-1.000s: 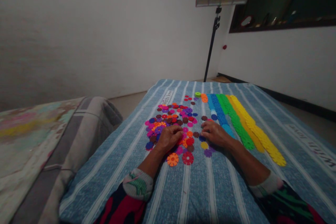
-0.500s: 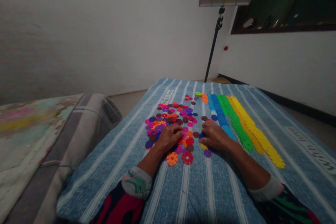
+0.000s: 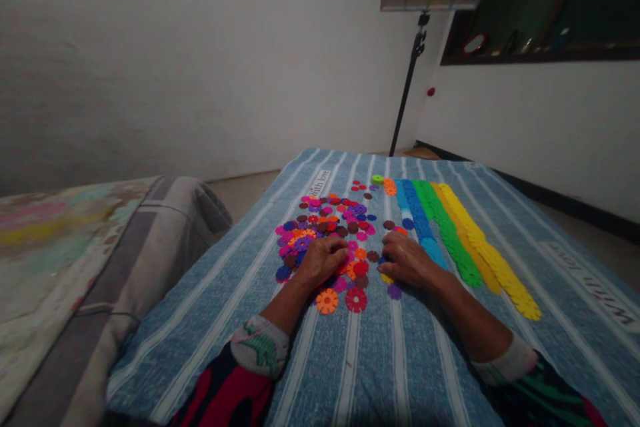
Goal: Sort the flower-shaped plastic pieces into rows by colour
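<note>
The mixed discs (image 3: 327, 221), notched plastic rounds in purple, pink, red, orange, brown and dark blue, lie in a loose, overlapping heap near the middle of the striped blue cloth (image 3: 210, 340) that covers the table. The person's left hand (image 3: 320, 260) rests over the heap's near right part, thumb and fingers bent close together; whether that grip pinches a disc cannot be told. The right hand (image 3: 410, 260) lies across from it, its grip narrow and curled low beside a yellow disc (image 3: 387, 278); what it holds, if anything, is hidden. Between the hands sit a few stray pieces, among them a brown disc (image 3: 373, 256).

Right of the heap, overlapping rows run lengthwise by colour: a long yellow row (image 3: 485, 245), an amber row (image 3: 467, 233), a green row (image 3: 454, 245) and a blue row (image 3: 417, 211). A short orange row (image 3: 390, 187) lies at the far end. By the look of it, the colour sorting is well under way, with those rows laid out and the purples, pinks, reds and browns largely unsorted. Beyond the table stands a tripod lamp (image 3: 410, 73).
</note>
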A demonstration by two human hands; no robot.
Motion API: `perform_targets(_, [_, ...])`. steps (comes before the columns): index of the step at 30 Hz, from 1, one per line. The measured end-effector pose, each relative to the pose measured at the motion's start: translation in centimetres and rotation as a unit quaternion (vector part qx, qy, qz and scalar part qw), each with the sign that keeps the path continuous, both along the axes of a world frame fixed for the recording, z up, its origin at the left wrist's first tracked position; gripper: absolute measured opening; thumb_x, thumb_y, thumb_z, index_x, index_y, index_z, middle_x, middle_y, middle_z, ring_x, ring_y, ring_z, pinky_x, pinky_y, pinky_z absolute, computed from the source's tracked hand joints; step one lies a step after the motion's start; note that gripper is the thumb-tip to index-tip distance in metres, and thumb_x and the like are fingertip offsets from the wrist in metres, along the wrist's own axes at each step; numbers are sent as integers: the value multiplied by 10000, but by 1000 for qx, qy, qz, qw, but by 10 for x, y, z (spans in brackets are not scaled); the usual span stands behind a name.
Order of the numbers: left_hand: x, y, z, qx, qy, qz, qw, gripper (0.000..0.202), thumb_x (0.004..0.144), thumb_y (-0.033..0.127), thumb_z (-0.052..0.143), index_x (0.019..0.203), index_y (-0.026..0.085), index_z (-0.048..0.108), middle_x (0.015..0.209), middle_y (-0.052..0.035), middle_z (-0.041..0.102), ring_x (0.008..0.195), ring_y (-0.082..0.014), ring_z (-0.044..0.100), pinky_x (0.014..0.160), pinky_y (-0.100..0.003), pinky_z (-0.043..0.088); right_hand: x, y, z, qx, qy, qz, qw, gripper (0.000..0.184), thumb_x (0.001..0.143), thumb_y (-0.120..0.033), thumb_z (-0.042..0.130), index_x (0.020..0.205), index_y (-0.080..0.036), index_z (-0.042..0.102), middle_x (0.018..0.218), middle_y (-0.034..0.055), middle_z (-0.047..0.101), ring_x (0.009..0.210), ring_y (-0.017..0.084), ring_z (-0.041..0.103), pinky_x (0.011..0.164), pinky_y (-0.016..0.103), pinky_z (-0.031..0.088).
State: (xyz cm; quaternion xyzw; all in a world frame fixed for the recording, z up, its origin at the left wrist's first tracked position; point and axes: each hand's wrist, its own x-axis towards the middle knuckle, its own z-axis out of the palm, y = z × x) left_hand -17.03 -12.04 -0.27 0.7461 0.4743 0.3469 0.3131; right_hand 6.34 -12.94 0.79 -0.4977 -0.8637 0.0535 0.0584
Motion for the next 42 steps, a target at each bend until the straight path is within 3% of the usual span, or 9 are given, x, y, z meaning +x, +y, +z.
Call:
perform_targets(5, [-1,1,-1,-12,-6,2,1000,180,770,257,551,733,140,682,662,14,600,617,-111,525,600,-222,401,0,0,4,-18,22,10,1000,162,864,-254,630,792,-134,712,945,95,614,964,214,554,830,308,377])
perform_targets(14, [-2,3,-1,-36,-43,5,998,199,743,321,566,737,149,666,640,14,592,606,-123,516,587,-226,405,1,4,-2,-15,99,-19,995,35,768,-131,660,766,-157,684,954,66,666,958,188,596,823,265,430])
perform_targets(18, [-2,3,-1,-36,-37,2,999,204,744,332,567,734,152,663,649,12,597,618,-127,523,598,-230,408,16,14,2,-3,137,-44,990,97,756,-108,657,691,-178,674,972,43,692,952,168,625,831,242,448])
perform_targets(21, [-3,4,-2,-24,-31,-6,999,207,752,332,558,730,153,659,650,12,595,618,-126,520,605,-231,408,40,27,6,30,149,-99,983,95,785,-152,637,717,-181,696,955,50,698,948,183,629,824,253,446])
perform_targets(27, [-3,4,-3,-17,-25,-9,1000,204,758,322,537,726,155,650,640,15,578,603,-121,506,596,-228,399,79,57,4,72,123,-215,966,123,788,-190,629,698,-170,710,845,59,690,857,186,616,750,254,416])
perform_targets(42, [-2,2,-2,-18,-26,-9,999,181,756,299,547,722,160,657,642,16,583,609,-121,508,596,-225,402,78,80,3,35,49,-212,975,102,775,-175,654,741,-180,750,844,52,713,858,174,616,691,227,404])
